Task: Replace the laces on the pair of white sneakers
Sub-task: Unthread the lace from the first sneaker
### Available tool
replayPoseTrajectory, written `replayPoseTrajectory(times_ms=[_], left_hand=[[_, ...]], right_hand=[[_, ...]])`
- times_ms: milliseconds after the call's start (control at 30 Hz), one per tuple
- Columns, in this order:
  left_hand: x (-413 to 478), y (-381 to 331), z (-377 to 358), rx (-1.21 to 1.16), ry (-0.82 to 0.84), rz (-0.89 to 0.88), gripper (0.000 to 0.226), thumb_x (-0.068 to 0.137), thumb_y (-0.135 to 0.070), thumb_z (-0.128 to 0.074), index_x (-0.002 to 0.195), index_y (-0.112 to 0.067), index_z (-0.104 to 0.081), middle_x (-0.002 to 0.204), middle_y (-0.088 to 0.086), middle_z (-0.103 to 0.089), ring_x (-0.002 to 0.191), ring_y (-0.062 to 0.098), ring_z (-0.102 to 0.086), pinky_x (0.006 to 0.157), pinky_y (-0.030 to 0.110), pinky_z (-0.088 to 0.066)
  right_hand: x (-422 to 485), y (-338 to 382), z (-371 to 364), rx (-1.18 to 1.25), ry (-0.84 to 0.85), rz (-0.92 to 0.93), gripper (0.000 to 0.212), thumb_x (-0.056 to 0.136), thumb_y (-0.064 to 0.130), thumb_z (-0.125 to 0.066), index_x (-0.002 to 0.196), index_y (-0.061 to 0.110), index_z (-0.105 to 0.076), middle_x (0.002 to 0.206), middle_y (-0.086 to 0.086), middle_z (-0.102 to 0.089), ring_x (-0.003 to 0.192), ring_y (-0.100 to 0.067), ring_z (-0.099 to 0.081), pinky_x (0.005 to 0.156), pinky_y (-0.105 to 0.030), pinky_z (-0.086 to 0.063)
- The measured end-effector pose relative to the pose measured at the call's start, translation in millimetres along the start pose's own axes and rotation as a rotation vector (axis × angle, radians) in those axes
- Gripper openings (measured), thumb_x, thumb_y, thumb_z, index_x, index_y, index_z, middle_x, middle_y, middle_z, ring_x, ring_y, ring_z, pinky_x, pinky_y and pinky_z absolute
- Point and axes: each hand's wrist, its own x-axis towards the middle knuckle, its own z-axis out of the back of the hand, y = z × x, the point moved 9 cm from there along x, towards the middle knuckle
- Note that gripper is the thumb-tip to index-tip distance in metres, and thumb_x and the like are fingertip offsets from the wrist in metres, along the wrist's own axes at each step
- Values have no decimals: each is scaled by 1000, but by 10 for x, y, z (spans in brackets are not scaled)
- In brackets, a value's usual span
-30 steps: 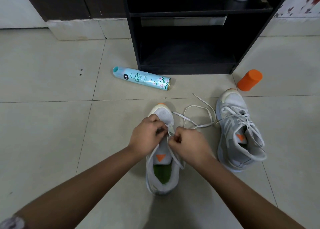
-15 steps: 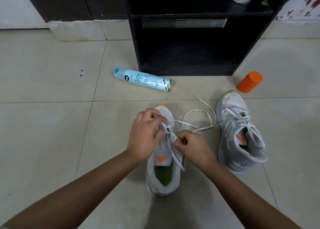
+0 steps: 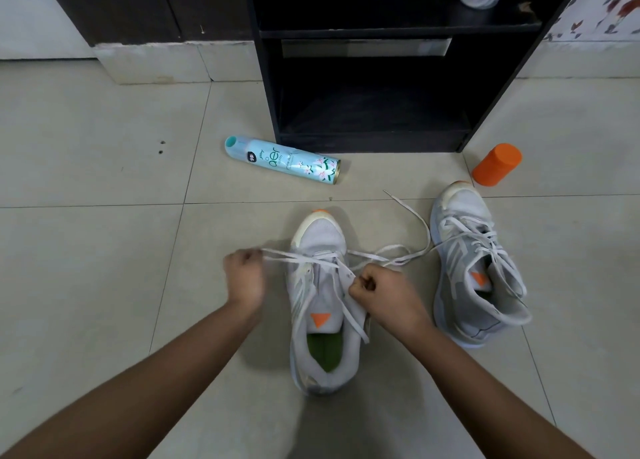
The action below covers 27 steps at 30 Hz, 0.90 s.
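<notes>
Left hand (image 3: 244,274) farther left than before, fist round flat white lace (image 3: 405,259); right hand (image 3: 382,287) likewise, beside mesh sneaker (image 3: 320,236).

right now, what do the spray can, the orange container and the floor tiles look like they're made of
Spray can: probably metal with a glossy printed coat, going by the gold rolled rim at its base.
Teal cap: likely plastic.
Orange container: likely plastic, matte, one even colour throughout.
Floor tiles: ceramic or stone, smooth with a faint sheen, and thin grout lines between large squares.
</notes>
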Motion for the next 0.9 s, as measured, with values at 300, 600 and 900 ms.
replayPoseTrajectory(times_ms=[300, 600, 900], left_hand=[[-356, -574, -178, 447, 136, -597, 24, 84, -9, -49, 100, -19, -62, 106, -4, -56, 98, 14, -51, 85, 32, -42], [-629, -744, -703, 840, 295, -845, 7, 89, -26, -57, 88, -23, -64, 90, -6, -61, 87, 16, -54, 75, 28, -32], [23, -187, 137, 469, -42, -232, 10, 88, -13, -56, 96, -13, -63, 99, 8, -62, 95, 32, -58, 84, 40, -46]], right_hand=[[-21, 64, -15, -51, -5, 21, 26, 85, 34, -52, 66, 17, -43, 63, 2, -50, 67, -22, -52, 62, -33, -42], [-47, 94, -1, -68, -10, 40, 30, 87, 35, -52, 65, 20, -40, 62, 2, -49, 67, -22, -51, 57, -32, -35], [-54, 107, 31, -73, -47, 16, 28, 86, 33, -51, 67, 15, -41, 61, -1, -47, 63, -23, -45, 53, -31, -32]])
